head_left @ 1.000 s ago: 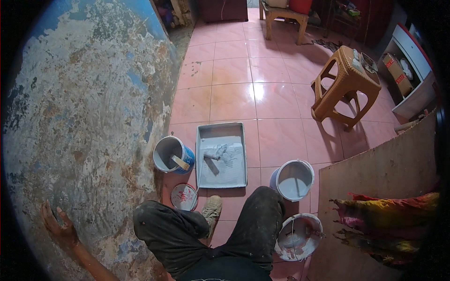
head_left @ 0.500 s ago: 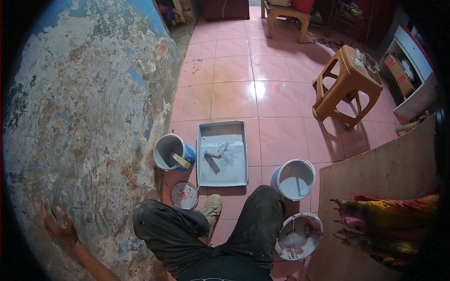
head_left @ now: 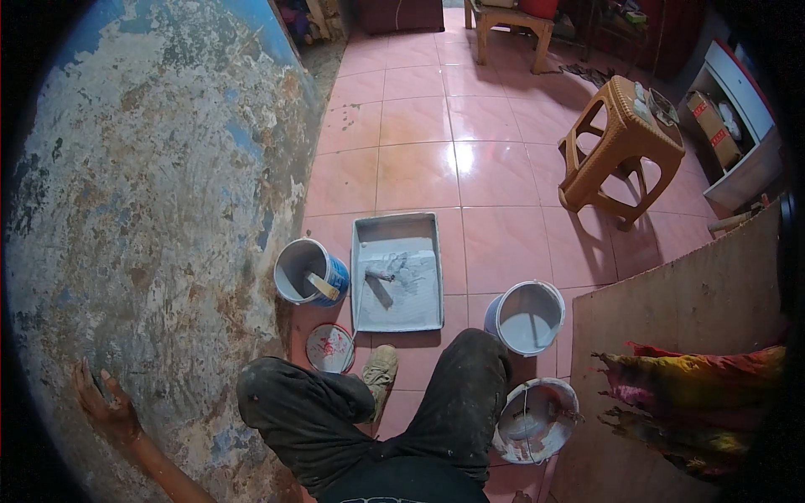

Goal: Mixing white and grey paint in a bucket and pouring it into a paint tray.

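Observation:
My left hand rests against the old, peeling wall with its fingers apart, holding nothing. My right hand is not clearly visible; a tiny skin-toned patch at the lower edge is too small to identify. Past my knees, a grey paint tray lies on the floor with wet grey paint in it. A paint roller lies in the tray, its thin handle reaching toward me over the left rim. Left of the tray stands a blue-and-white paint bucket with a flat brush inside.
A round lid lies near my left shoe. Two buckets, one with grey paint and one smeared, stand by my right knee. Rightward are a wooden board with colourful cloth and a brown plastic stool.
The floor objects sit slightly higher in the picture, a small shift of my view. My left hand stays in place on the wall.

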The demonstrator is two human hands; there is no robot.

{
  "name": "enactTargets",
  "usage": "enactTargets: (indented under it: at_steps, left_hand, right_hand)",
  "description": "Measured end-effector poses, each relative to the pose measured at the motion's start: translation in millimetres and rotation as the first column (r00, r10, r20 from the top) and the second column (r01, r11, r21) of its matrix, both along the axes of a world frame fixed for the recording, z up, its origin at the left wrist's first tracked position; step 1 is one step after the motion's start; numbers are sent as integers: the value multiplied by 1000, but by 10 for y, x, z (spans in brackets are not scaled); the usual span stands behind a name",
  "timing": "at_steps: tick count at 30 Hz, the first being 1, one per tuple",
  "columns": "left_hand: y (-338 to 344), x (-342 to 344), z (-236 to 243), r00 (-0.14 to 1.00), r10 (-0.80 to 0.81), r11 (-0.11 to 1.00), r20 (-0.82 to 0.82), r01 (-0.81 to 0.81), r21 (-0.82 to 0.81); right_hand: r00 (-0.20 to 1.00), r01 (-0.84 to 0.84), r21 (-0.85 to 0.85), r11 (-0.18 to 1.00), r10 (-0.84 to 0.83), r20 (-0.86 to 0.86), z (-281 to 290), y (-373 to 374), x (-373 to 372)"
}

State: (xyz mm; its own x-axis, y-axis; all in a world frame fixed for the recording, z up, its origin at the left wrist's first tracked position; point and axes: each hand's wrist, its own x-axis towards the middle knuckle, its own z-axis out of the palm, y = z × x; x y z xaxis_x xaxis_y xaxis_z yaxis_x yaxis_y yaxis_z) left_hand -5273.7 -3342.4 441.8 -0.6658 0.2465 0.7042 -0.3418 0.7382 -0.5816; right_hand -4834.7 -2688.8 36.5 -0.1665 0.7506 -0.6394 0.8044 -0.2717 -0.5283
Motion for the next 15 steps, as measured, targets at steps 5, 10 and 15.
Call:
enactTargets:
  at_steps: [5,10,15]
  left_hand:
    - [-6,17,-22,1000,19,1000,-6,-19,13]
    - [-10,15,-7,999,32,999,1,-32,-18]
    - [110,-1,-14,999,34,999,-1,-34,-2]
  right_hand:
    - [1000,0,-16,1000,0,8,-9,-15,26]
    - [1000,0,-31,1000,1,15,-14,-30,56]
    - [1000,3,-45,999,-2,22,-21,-46,89]
